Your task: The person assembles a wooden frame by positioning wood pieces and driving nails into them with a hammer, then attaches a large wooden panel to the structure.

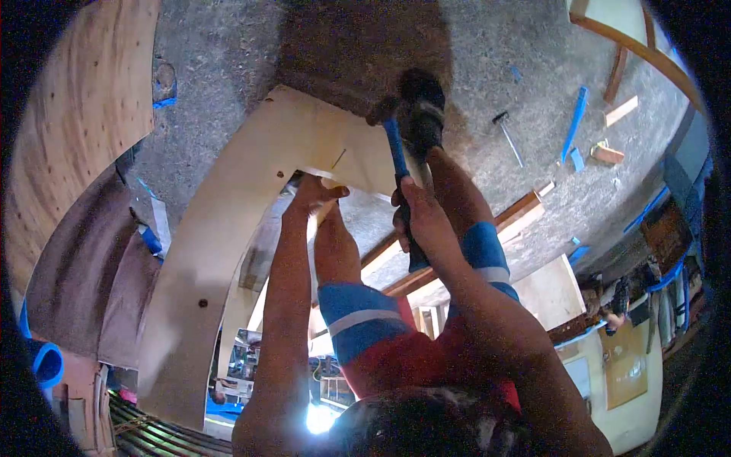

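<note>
A pale L-shaped plywood panel [251,156] lies across in front of me, with a thin nail [339,158] standing tilted in its cross piece. My left hand [314,196] grips the panel's inner edge just below that nail, thumb apart and the other fingers partly hidden. My right hand [420,213] is closed around the handle of a hammer [395,145], which has a blue grip. The dark hammer head is held above the panel's right end, apart from the nail, close to my shod foot [422,99].
Another hammer [509,139] lies on the concrete floor [487,84] at right, near a blue strip [575,126] and wood offcuts [621,111]. Long wooden battens [521,213] extend beside my leg. Big plywood sheets [84,107] stand at left.
</note>
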Action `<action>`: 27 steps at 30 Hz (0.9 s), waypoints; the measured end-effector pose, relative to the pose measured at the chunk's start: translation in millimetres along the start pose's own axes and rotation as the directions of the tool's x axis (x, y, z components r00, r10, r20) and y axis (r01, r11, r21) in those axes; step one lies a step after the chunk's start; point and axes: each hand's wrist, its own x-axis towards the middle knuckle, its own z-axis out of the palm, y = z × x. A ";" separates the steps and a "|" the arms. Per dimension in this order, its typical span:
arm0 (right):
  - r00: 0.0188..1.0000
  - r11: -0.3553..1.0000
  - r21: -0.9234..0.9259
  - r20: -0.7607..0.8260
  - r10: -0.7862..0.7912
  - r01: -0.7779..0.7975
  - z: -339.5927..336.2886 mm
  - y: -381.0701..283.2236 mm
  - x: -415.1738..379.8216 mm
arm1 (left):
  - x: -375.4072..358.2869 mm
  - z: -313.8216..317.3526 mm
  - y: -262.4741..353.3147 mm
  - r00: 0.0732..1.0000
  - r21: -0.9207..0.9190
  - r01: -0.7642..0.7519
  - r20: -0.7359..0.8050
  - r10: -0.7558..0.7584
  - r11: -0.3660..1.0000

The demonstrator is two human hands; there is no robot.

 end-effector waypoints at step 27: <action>0.981 0.982 -0.006 0.051 0.187 -0.187 22.7 23.2 3.6 | -40.0 9.8 98.0 0.932 0.369 0.047 -0.350 0.092 0.928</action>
